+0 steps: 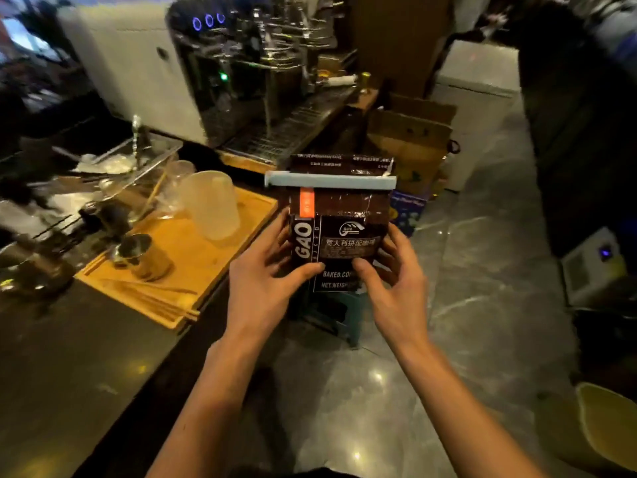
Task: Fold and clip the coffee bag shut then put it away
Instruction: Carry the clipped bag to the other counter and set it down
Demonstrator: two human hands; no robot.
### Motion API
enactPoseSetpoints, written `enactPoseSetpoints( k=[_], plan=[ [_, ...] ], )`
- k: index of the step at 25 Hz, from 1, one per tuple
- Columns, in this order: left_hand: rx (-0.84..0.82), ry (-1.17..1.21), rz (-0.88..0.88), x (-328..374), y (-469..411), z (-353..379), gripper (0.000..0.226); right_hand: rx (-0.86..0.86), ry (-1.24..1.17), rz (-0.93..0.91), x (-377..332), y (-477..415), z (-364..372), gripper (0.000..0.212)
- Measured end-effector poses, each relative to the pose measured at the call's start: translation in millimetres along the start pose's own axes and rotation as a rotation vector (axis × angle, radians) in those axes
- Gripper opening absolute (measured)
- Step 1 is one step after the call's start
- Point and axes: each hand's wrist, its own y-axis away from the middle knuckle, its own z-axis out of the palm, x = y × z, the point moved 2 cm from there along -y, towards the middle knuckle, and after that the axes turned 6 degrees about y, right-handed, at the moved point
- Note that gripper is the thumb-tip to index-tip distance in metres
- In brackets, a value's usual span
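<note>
Dark coffee bag (339, 232) (clip (330, 180) on), upright, between both hands' fingers (303, 270)

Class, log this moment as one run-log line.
coffee bag: held upright | clip: on folded top | left hand, right hand: gripping sides | put away: pending

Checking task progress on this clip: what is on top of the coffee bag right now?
A pale blue clip sits across the folded top of the coffee bag, which both hands hold. A folded flap sticks up above it. The bag's contents cannot be seen.
</note>
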Motion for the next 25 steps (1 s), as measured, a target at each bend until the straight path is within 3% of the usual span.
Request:
enactPoseSetpoints(
  k=[5, 13, 25],
  plan=[
    [-0.207, -0.013, 0.054, 16, -41, 117, 0.089, 0.218, 0.05, 0.032, 29, -26, -105, 0.059],
    [-0.46, 0.086, 0.095, 10, -126, 262, 0.086, 0.503, 0.207, 0.051, 66, -87, -209, 0.059],
    [-0.721, 0.236, 0.096, -11, -319, 447, 0.084, 0.717, 0.357, 0.135, 138, -274, -303, 0.064]
  ],
)
